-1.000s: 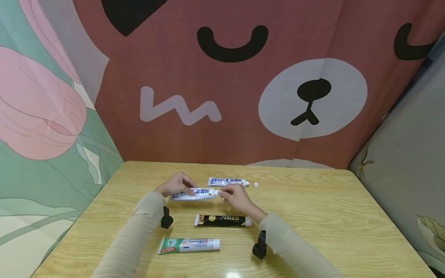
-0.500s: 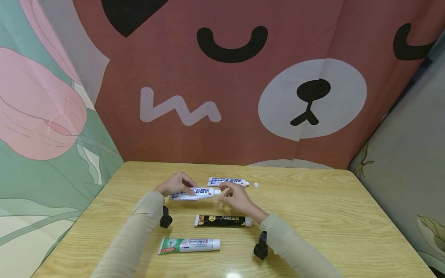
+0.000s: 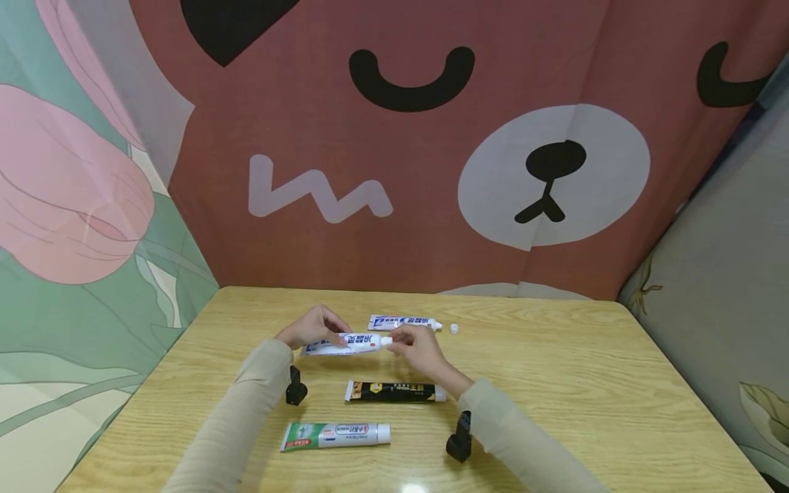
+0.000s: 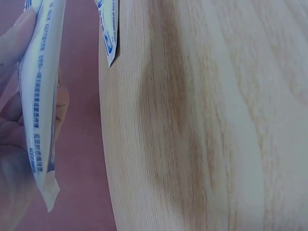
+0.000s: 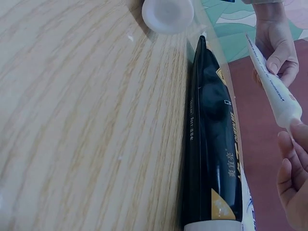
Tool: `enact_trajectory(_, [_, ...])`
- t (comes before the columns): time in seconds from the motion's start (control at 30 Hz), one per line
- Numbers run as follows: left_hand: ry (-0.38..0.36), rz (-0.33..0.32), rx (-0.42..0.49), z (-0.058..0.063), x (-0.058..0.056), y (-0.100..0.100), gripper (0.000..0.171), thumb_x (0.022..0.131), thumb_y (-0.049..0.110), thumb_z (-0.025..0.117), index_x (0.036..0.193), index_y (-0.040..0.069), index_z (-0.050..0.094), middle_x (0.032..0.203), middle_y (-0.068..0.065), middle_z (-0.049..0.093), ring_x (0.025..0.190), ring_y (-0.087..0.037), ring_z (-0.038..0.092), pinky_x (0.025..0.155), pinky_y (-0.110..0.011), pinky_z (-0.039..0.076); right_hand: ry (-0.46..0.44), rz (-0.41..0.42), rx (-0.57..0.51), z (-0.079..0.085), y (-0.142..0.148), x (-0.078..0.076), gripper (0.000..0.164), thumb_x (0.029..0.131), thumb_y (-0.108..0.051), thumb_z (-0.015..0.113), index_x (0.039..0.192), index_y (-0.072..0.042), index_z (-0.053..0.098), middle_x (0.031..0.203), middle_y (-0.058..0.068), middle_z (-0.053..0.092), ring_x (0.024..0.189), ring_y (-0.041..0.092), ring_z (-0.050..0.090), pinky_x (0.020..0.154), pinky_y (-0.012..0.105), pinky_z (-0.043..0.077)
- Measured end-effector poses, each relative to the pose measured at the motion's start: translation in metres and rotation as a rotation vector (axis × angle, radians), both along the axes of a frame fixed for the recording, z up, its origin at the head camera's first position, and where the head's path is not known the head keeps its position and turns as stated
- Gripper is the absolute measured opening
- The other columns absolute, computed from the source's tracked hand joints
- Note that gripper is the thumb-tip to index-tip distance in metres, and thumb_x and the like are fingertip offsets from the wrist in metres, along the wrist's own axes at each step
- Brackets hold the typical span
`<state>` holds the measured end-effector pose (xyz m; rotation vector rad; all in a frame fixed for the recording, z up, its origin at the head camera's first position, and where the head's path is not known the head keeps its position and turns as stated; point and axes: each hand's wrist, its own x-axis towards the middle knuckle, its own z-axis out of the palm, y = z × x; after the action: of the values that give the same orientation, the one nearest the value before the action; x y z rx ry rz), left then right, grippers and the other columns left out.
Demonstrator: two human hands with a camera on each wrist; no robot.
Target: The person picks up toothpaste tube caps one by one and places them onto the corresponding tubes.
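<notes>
My left hand (image 3: 316, 327) holds a white-and-blue toothpaste tube (image 3: 364, 342) above the table, thumb on its near face. At the tube's right end, the thumb and fingers of my right hand (image 3: 420, 348) pinch the small white tip. They hide most of that tip, so its cap cannot be made out clearly. In the left wrist view the held tube (image 4: 43, 96) shows its printed side and flat crimped end. The right wrist view shows the fingertips (image 5: 298, 132) at the narrow end of the tube (image 5: 274, 91).
Behind the hands lies a similar white toothpaste tube (image 3: 401, 322), uncapped, with a loose white cap (image 3: 454, 329) to its right. Closer in are a black toothpaste tube (image 3: 394, 392) and a green-and-white one (image 3: 335, 435). A printed curtain (image 3: 419, 260) hangs behind the wooden table (image 3: 555, 383).
Half a second ago the right thumb and fingers were spread apart at the tube's tip; now they pinch it again. The left hand and the tube have barely moved.
</notes>
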<state>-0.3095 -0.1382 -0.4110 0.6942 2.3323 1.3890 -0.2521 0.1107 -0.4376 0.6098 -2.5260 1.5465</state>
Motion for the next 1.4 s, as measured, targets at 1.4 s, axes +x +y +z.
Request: enact_trajectory(1.4, [0.027,0.006,-0.044,-0.018,-0.011,0.007,0.013,0.07,0.0,0.075,0.083,0.001,0.073,0.083,-0.008,0.069,0.073,-0.017,0.062,0.066,-0.03,0.05,-0.215,0.023,-0.051,-0.012,0.001,-0.01,0.015,0.083,-0.002,0.064,0.096,0.005,0.065,0.073,0.016,0.064,0.061,0.027,0.061,0.053,0.033,0.048])
